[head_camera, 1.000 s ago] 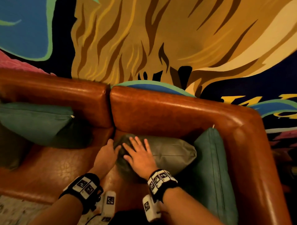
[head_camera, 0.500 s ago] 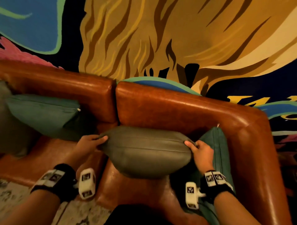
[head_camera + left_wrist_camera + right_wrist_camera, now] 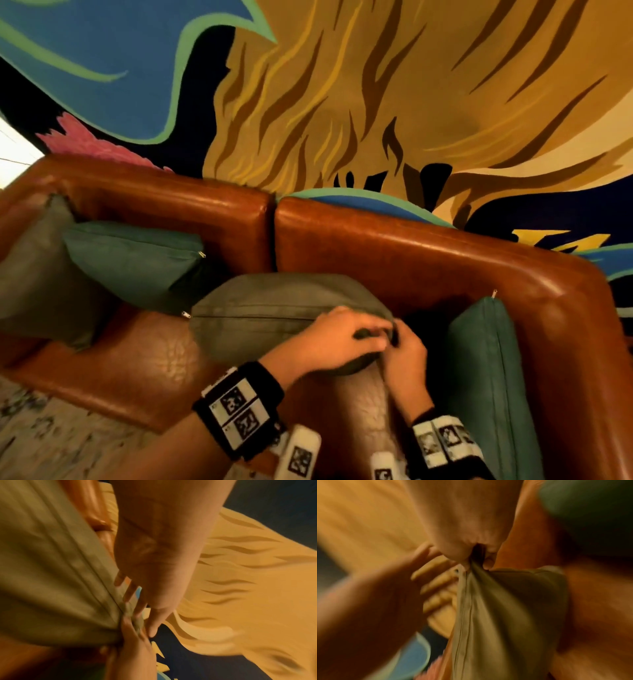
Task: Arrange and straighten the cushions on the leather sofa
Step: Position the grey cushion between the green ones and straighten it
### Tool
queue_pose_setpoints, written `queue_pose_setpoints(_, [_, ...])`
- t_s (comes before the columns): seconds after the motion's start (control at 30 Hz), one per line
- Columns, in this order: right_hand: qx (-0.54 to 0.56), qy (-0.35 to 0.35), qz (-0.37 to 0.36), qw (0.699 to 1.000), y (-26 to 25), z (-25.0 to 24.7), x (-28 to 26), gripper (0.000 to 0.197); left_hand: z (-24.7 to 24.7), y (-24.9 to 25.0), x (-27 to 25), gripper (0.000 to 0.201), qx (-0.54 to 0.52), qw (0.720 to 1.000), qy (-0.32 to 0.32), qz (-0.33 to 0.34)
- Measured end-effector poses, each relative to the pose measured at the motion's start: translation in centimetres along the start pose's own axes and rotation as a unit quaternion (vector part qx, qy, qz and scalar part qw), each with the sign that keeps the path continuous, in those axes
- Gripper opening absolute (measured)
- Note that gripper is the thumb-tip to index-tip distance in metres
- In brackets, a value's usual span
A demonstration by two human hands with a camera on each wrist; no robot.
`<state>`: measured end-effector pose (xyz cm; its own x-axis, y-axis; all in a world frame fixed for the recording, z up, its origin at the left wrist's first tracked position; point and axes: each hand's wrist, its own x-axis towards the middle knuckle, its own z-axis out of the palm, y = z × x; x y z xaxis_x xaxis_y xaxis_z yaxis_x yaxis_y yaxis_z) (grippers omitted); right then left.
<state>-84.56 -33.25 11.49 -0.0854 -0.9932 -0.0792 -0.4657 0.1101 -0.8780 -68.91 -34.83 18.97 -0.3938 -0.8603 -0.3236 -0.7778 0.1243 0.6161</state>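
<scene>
Behind the seating you face a wall mural (image 3: 394,113) painted in flowing ochre and tan strands with dark brown streaks, set against deep navy. To your upper left sits a blue shape edged in green, with a pink patch below it. A bright sliver shows at your far left. Down at your lower left lies a pale mottled floor (image 3: 44,442). Warm, dim light tints everything.

Both forearms are bare, with no sleeves showing. The left wrist wears a wide black band (image 3: 239,413) carrying 2 white panels printed with black square marker patterns, and a white block (image 3: 298,454) with another marker hangs below it. The right wrist has a matching black band (image 3: 445,442) with white marker panels and a white block (image 3: 383,467) beside it.
</scene>
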Motion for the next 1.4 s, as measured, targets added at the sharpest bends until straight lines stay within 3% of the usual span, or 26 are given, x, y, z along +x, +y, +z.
queue_pose_setpoints(0.03, [0.001, 0.007, 0.061, 0.998, 2.2, -0.5, 0.7, 0.013, 0.7, -2.4, -0.3, 0.049, 0.019, 0.998, -0.023, -0.048])
queue_pose_setpoints(0.07, [0.027, 0.014, 0.116, 0.993, 4.1, -0.8, 1.3, 0.014, 1.2, -5.5, -0.6, 0.057, 0.051, 0.989, -0.013, -0.139])
queue_pose_setpoints(0.13, [0.071, 0.040, 0.201, 0.976, 7.8, -0.8, 2.0, 0.034, 1.9, -12.7, -2.5, 0.068, 0.096, 0.924, 0.065, -0.366])
queue_pose_setpoints(0.17, [0.088, 0.049, 0.233, 0.967, 8.6, -0.7, 2.1, 0.029, 2.0, -16.1, -3.7, 0.072, 0.057, 0.880, 0.118, -0.456])
queue_pose_setpoints(0.2, [0.100, 0.055, 0.261, 0.959, 9.2, -0.7, 2.1, 0.018, 1.8, -18.7, -4.4, 0.074, -0.032, 0.852, 0.158, -0.498])
queue_pose_setpoints(0.23, [0.106, 0.063, 0.283, 0.951, 9.8, -0.7, 2.1, 0.010, 1.4, -20.5, -4.3, 0.069, -0.155, 0.840, 0.185, -0.486])
queue_pose_setpoints(0.3, [0.103, 0.089, 0.294, 0.946, 10.9, -1.2, 2.2, 0.008, 0.4, -21.3, -3.1, 0.041, -0.400, 0.805, 0.202, -0.389])
queue_pose_setpoints(0.33, [0.094, 0.097, 0.282, 0.950, 11.2, -1.6, 2.3, 0.008, -0.2, -21.2, -2.1, 0.031, -0.463, 0.787, 0.212, -0.350])
queue_pose_setpoints(0.37, [0.076, 0.097, 0.278, 0.953, 11.5, -1.9, 2.5, 0.009, -0.7, -21.0, -0.9, 0.029, -0.479, 0.788, 0.217, -0.320])
queue_pose_setpoints(0.43, [0.048, 0.100, 0.276, 0.955, 11.8, -2.3, 3.0, 0.013, -0.6, -22.3, 1.7, 0.038, -0.442, 0.825, 0.203, -0.289])
queue_pose_setpoints(0.57, [-0.001, 0.148, 0.261, 0.954, 9.9, -0.9, 3.0, 0.027, 0.2, -24.4, 5.0, 0.047, -0.367, 0.852, 0.185, -0.324])
queue_pose_setpoints(0.6, [-0.010, 0.146, 0.253, 0.956, 9.0, 0.0, 3.0, 0.028, 0.3, -24.0, 5.4, 0.049, -0.323, 0.876, 0.170, -0.314])
queue_pose_setpoints(0.67, [-0.040, 0.075, 0.213, 0.973, 7.2, 1.5, 2.6, 0.025, 0.4, -22.3, 5.1, 0.048, -0.246, 0.920, 0.141, -0.271])
queue_pose_setpoints(0.73, [-0.042, 0.013, 0.177, 0.983, 6.6, 0.3, 2.0, 0.020, -1.2, -22.3, 3.2, 0.041, -0.268, 0.915, 0.165, -0.253])
queue_pose_setpoints(0.8, [0.010, 0.042, 0.198, 0.979, 8.0, -2.9, 1.4, 0.015, -4.1, -23.2, 0.6, 0.042, -0.304, 0.885, 0.243, -0.255])
queue_pose_setpoints(0.9, [-0.059, 0.103, 0.273, 0.955, 9.3, -4.8, 0.6, 0.022, -5.9, -22.5, -1.3, 0.017, -0.291, 0.897, 0.260, -0.209])
queue_pose_setpoints(0.93, [-0.107, 0.107, 0.305, 0.940, 8.7, -4.0, 0.5, 0.025, -5.7, -21.5, -0.9, 0.020, -0.284, 0.901, 0.262, -0.195])
queue_pose_setpoints(1.0, [-0.195, 0.084, 0.345, 0.914, 6.5, -1.1, 0.5, 0.062, -4.8, -18.8, -0.1, 0.018, -0.287, 0.906, 0.255, -0.176])
queue_pose_setpoints(1.03, [-0.232, 0.050, 0.301, 0.923, 4.5, 0.4, 0.2, 0.083, -4.4, -17.4, 0.2, 0.015, -0.285, 0.907, 0.262, -0.166])
queue_pose_setpoints(1.07, [-0.254, 0.000, 0.209, 0.944, 2.2, 1.7, -0.3, 0.098, -4.2, -15.5, 0.5, 0.025, -0.287, 0.908, 0.268, -0.146])
queue_pose_setpoints(1.13, [-0.252, -0.104, 0.021, 0.962, -2.2, 4.4, -1.1, 0.110, -3.4, -11.9, 1.3, 0.026, -0.256, 0.920, 0.275, -0.108])
queue_pose_setpoints(1.17, [-0.234, -0.119, -0.023, 0.965, -4.2, 5.2, -1.5, 0.104, -3.0, -9.3, 1.3, 0.022, -0.230, 0.934, 0.264, -0.077])
queue_pose_setpoints(1.23, [-0.194, -0.039, -0.031, 0.980, -6.0, 5.5, -0.9, 0.062, -1.9, -5.9, 1.4, 0.020, -0.197, 0.956, 0.219, 0.006])
queue_pose_setpoints(1.3, [-0.159, 0.033, 0.008, 0.987, -5.8, 4.3, 0.4, 0.023, -0.6, -8.1, 1.3, 0.024, -0.136, 0.967, 0.216, 0.020])
queue_pose_setpoints(1.33, [-0.141, 0.045, 0.028, 0.989, -5.0, 3.3, 1.0, 0.019, -0.1, -10.6, 1.0, 0.026, -0.081, 0.968, 0.236, -0.029])
queue_pose_setpoints(1.4, [-0.114, 0.049, 0.064, 0.990, -3.9, 1.4, 1.4, 0.019, 1.7, -18.9, -0.5, 0.026, -0.046, 0.945, 0.238, -0.220])
